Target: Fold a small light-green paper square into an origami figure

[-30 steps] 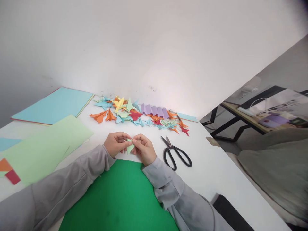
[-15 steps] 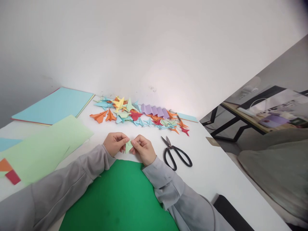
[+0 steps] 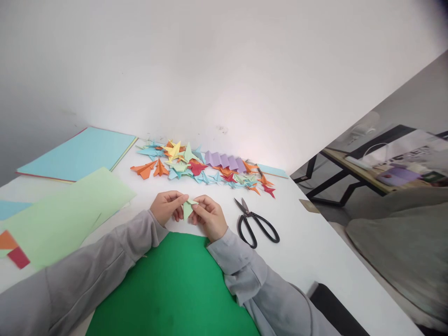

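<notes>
A small folded piece of light green paper point(image 3: 188, 211) is pinched between both hands, just above the top edge of a green sheet point(image 3: 175, 284). My left hand point(image 3: 167, 206) grips its left side with thumb and fingers. On the right side, my right hand point(image 3: 210, 215) pinches it the same way. Beyond the hands, small folded paper shapes point(image 3: 198, 169) in orange, yellow, blue, green and red lie in a band near the wall, with a pleated purple strip point(image 3: 224, 161) among them.
Black-handled scissors point(image 3: 249, 214) lie open right of my right hand. Large light green paper point(image 3: 70, 219) is at left, below a stack of blue sheets point(image 3: 79, 154). Orange and red scraps point(image 3: 17, 257) lie far left. A black object point(image 3: 336, 310) sits at the lower right.
The light green piece has turned a little between my fingers and now shows a folded flap at its top. Both hands have shifted only slightly.
</notes>
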Demonstrator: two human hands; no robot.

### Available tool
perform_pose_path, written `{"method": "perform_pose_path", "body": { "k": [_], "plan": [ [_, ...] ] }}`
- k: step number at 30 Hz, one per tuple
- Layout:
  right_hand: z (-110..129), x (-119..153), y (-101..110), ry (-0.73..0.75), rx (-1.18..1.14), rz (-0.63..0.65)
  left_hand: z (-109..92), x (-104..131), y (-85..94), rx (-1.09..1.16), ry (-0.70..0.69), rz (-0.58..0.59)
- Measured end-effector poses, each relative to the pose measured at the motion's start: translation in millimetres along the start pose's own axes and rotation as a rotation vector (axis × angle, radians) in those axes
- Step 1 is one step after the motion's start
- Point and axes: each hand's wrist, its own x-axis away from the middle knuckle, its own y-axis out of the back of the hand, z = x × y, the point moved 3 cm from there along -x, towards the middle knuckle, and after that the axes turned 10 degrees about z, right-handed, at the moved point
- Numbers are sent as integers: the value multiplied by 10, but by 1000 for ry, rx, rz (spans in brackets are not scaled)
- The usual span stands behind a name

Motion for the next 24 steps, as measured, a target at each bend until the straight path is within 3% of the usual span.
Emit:
{"method": "perform_pose_path", "body": {
  "k": [12,19,24],
  "plan": [
    [2,-4,-16,-32,-44,-2,-21,23,21,6,-98,-52],
    [2,-6,-14,-25,-53,-13,-10,37,-27,-105,-186,39],
    [-44,-12,9,-40,-50,5,-13,51,-58,-90,-136,71]
  ]
}}
